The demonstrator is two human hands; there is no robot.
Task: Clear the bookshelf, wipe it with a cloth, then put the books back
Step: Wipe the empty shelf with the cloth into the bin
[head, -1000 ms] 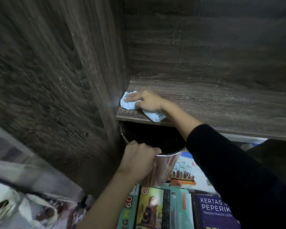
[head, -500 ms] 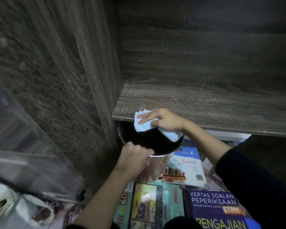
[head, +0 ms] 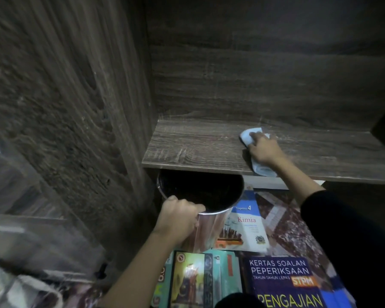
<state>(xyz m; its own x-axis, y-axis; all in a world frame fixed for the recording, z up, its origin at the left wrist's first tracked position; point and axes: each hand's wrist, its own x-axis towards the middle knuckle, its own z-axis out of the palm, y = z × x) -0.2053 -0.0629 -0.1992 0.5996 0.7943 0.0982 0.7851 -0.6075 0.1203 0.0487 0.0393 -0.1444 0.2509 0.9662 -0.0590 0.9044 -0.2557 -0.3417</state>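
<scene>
The dark wooden shelf board [head: 198, 147] carries no books. My right hand [head: 263, 150] presses a light blue cloth [head: 250, 135] flat on the board, right of its middle; part of the cloth hangs over the front edge. My left hand [head: 178, 218] grips the rim of a shiny metal bin [head: 205, 221] held just under the shelf's front left edge. Several books lie on the floor below: a white "Kimia" book [head: 247, 227], a dark blue exam-paper book [head: 282, 278] and a teal one [head: 193, 278].
The shelf's left side panel [head: 80, 107] stands close on my left and the back panel [head: 265, 74] rises behind the board. A patterned floor mat [head: 298, 230] lies under the books. Blurred bags or wrapping [head: 20, 285] sit at bottom left.
My right hand swept the cloth from the board's left corner over the front edge above the bin, then moved right and back onto the board. My left hand kept holding the bin.
</scene>
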